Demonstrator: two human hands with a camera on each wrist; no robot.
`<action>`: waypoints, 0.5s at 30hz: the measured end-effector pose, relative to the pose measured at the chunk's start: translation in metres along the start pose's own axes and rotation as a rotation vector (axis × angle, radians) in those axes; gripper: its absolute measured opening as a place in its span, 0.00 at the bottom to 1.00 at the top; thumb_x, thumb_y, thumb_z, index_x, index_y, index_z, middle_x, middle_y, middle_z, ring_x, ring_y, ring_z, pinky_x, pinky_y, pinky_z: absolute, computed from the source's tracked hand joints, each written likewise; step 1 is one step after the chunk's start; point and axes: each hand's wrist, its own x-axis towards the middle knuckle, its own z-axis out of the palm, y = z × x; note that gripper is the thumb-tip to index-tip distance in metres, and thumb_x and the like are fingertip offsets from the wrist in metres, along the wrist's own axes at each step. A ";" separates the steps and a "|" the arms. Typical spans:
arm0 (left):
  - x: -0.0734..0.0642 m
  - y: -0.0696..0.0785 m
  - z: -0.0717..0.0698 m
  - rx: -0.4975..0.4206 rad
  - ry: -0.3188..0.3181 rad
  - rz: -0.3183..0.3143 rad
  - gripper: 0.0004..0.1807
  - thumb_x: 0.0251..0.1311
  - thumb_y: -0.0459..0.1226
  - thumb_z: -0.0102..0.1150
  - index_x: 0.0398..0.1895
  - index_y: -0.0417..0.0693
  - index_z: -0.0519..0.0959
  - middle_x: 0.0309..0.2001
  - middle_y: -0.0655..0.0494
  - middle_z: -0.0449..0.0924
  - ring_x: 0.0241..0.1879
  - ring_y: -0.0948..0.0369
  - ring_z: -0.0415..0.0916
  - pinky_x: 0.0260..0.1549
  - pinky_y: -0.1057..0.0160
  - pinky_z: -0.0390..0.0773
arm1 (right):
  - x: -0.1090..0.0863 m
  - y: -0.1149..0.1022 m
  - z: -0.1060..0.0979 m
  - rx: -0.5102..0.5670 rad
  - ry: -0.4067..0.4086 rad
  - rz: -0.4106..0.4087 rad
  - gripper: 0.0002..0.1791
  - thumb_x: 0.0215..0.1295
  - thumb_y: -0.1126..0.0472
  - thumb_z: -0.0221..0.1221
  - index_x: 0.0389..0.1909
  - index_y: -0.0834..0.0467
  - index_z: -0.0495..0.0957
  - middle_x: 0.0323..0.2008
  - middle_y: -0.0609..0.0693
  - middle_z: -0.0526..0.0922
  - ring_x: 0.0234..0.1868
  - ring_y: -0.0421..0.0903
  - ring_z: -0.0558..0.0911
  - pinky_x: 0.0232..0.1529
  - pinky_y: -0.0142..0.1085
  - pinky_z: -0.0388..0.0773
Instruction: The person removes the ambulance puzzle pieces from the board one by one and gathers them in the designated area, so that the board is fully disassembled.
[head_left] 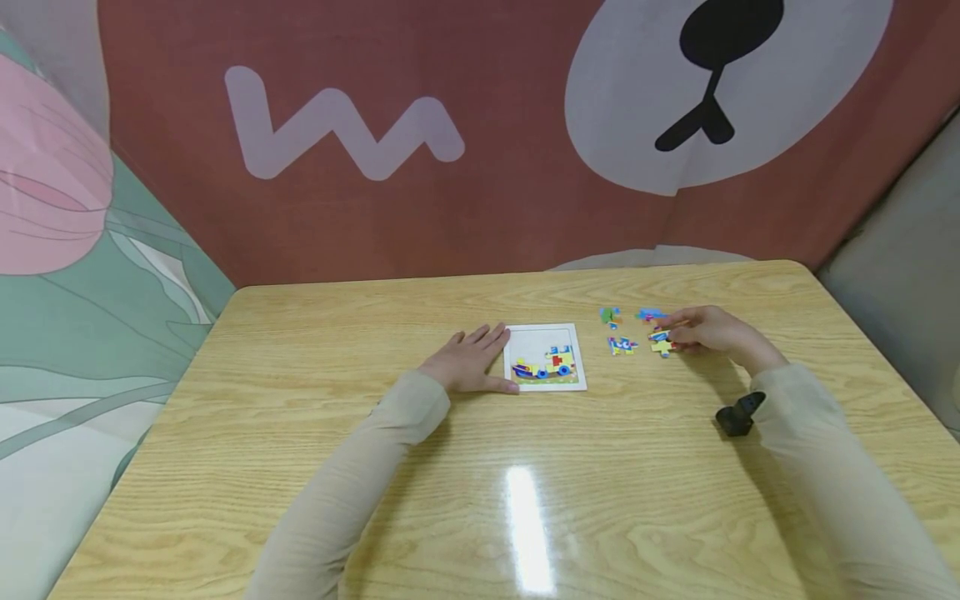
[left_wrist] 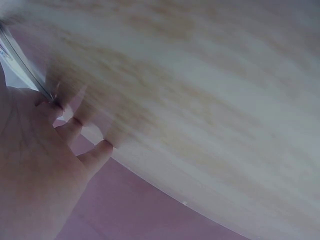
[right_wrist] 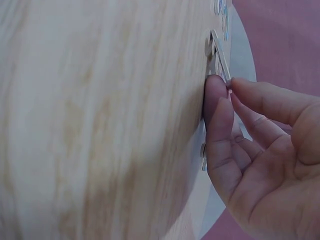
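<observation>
Puzzle piece [head_left: 660, 337] partly behind fingers [head_left: 682, 316]

Wood-grain table [head_left: 315, 342] beside a reddish-brown wall [head_left: 510, 217]

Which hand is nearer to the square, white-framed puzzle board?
Left. The left hand touches the left edge of the puzzle board; the right hand is apart, off to the right, pinching a small multicoloured piece.

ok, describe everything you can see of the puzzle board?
The puzzle board is squarish, white-framed, with a pale bare upper area; fitted pieces along the bottom form part of what looks like a blue-wheeled vehicle. It lies flat on the table, the left hand touching its left edge. Material unclear.
</observation>
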 end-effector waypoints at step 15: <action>0.000 0.000 -0.001 -0.001 -0.014 -0.010 0.54 0.57 0.71 0.41 0.77 0.58 0.32 0.78 0.63 0.27 0.78 0.58 0.30 0.75 0.48 0.39 | -0.001 0.000 0.000 0.015 -0.004 0.002 0.31 0.67 0.64 0.56 0.66 0.75 0.59 0.37 0.34 0.81 0.32 0.28 0.80 0.35 0.26 0.79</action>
